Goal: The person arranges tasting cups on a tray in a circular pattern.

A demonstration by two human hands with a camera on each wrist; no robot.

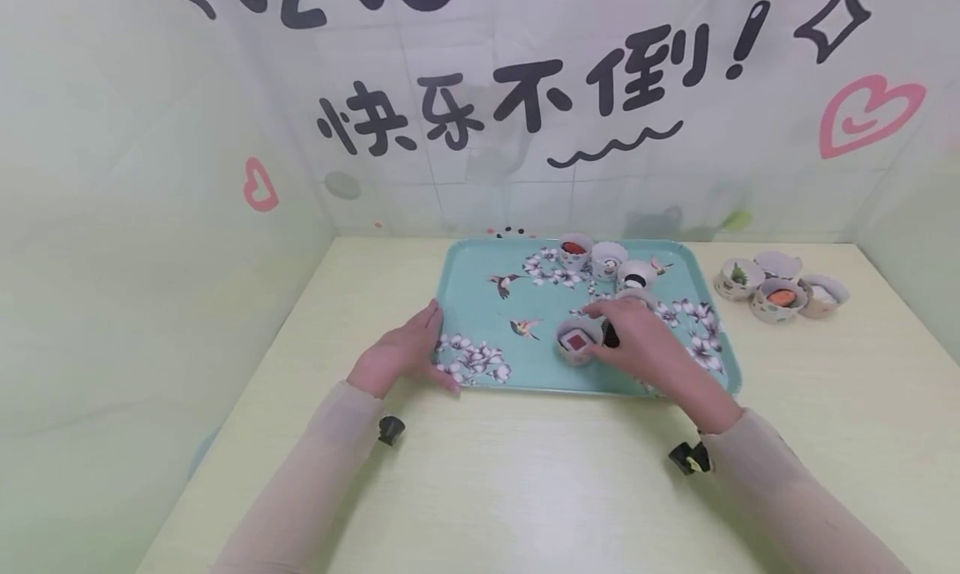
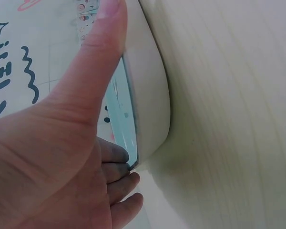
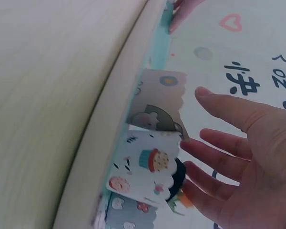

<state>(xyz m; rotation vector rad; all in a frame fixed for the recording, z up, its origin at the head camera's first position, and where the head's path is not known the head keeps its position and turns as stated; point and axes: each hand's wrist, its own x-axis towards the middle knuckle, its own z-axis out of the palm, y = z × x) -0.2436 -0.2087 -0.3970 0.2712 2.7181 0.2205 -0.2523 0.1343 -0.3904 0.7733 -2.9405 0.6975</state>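
Head view: the right hand [image 1: 641, 336] reaches over the tray [image 1: 472, 295], its thumb beside the front cup [image 1: 576, 353]; the left hand [image 1: 405, 349] lies open along the tray's left edge, fingers straight. The likeliest mishap, I judge, is a knock: the cups [image 1: 607, 262] stand close together, and a careless lift of the right hand could catch a rim and tip 1 into its neighbour. The front cup, near the tray's front edge, is pale, with a white-bordered red square inside. 4 more cups [image 1: 778, 301] huddle on the worktop [image 1: 540, 491], right of the tray.

Left wrist view: the thumb stretches along the front edge, fingers at the corner. A push there could jolt the tray and upset cups that look light.

Right wrist view: the right hand is open, fingers spread, gripping nothing; whether the fingertips touch a rim, I cannot tell. The middle cup [image 3: 143, 164] is white, cupcake-printed and scalloped, with something black inside.
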